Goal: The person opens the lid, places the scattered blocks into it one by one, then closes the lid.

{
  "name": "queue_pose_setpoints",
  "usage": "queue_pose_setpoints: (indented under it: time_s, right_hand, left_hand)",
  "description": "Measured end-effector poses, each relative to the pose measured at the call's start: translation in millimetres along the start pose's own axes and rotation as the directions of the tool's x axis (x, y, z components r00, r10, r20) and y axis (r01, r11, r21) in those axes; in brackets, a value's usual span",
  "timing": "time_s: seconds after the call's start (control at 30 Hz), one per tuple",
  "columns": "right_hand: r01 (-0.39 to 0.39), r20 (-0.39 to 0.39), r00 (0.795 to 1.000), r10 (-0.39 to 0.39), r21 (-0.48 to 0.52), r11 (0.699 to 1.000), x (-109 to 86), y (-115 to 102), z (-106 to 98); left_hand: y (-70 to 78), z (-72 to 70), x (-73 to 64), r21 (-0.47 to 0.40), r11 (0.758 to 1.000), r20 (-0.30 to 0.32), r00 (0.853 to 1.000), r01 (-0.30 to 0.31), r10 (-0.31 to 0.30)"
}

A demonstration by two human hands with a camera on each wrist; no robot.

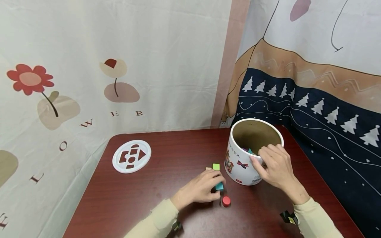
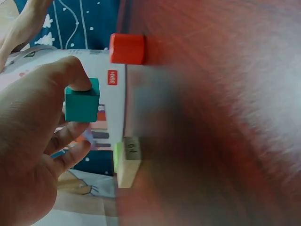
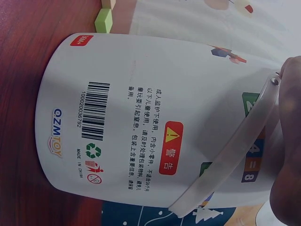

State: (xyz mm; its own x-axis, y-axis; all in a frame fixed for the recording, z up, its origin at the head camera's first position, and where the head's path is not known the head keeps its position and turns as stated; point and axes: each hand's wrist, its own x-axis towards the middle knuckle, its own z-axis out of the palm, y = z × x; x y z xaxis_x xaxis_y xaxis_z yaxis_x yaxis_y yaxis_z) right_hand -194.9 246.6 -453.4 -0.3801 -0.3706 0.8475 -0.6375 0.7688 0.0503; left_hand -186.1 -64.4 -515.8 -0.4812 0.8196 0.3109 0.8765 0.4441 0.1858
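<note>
In the head view my left hand [image 1: 200,187] is low over the table and pinches a teal cube [image 1: 219,186] between thumb and fingers. The left wrist view shows this teal cube [image 2: 82,107] clear of the tabletop. A red cylinder [image 1: 226,201] stands just beside the left thumb. Beyond the fingers sit a lime green block [image 1: 216,166] and a plain wooden block [image 1: 208,168], the latter partly hidden. My right hand [image 1: 276,165] grips the near rim of a white toy bucket [image 1: 242,170], thumb outside. A few colored blocks [image 1: 250,151] show inside it.
A white oval board [image 1: 138,165] with cut-out shapes lies at the table's back left. The bucket's pale strap handle [image 3: 225,155] hangs down its side. Printed curtains [image 1: 178,66] close off the back and right of the dark red table [image 1: 172,148].
</note>
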Motion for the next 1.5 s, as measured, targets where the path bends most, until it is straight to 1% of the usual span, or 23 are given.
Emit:
queue_pose_setpoints:
  time_s: [0.2,0.3,0.43,0.57,0.8,0.97,1.1,1.37,1.5]
  right_hand:
    - [0.001,-0.001,1.0,-0.001,0.0,1.0,0.6,-0.2,-0.5]
    - [0.002,-0.001,1.0,-0.002,0.0,1.0,0.6,-0.4,-0.5]
    - [0.005,-0.005,1.0,-0.005,0.001,1.0,0.4,-0.4,-0.3]
    - [0.007,-0.008,1.0,-0.007,0.002,1.0,0.3,-0.6,-0.2]
    - [0.0,-0.002,1.0,0.0,0.005,1.0,0.1,-1.3,-0.2]
    - [0.002,-0.005,1.0,-0.002,0.005,1.0,0.2,-0.9,-0.1]
    - [0.004,-0.004,1.0,-0.004,0.0,1.0,0.0,-0.7,-0.2]
    - [0.005,0.002,1.0,-0.005,-0.003,1.0,-0.7,-0.6,0.1]
    - [0.008,0.0,1.0,-0.008,-0.002,1.0,-0.4,-0.4,0.1]
  left_hand:
    - [-4.5,-14.4,7.0,-0.04,0.999,-0.04,0.999,0.019,-0.02]
    - [-6.8,-22.3,11.9,-0.062,0.998,-0.074,0.997,0.011,-0.015]
    - [-8.7,-34.2,19.3,-0.115,0.993,-0.113,0.994,0.003,-0.016]
    - [-10.8,-46.5,28.8,-0.156,0.988,-0.154,0.988,-0.003,-0.021]
    - [-14.7,-71.3,45.4,-0.191,0.981,-0.243,0.97,-0.034,-0.014]
    - [-17.0,-90.7,59.7,-0.19,0.981,-0.27,0.963,-0.042,-0.011]
    - [-18.3,-103.1,71.7,-0.179,0.982,-0.302,0.953,-0.055,-0.001]
    - [-17.8,-117.7,92.6,-0.173,0.982,-0.335,0.942,-0.068,0.006]
    - [-17.0,-122.8,105.1,-0.169,0.982,-0.347,0.938,-0.085,0.021]
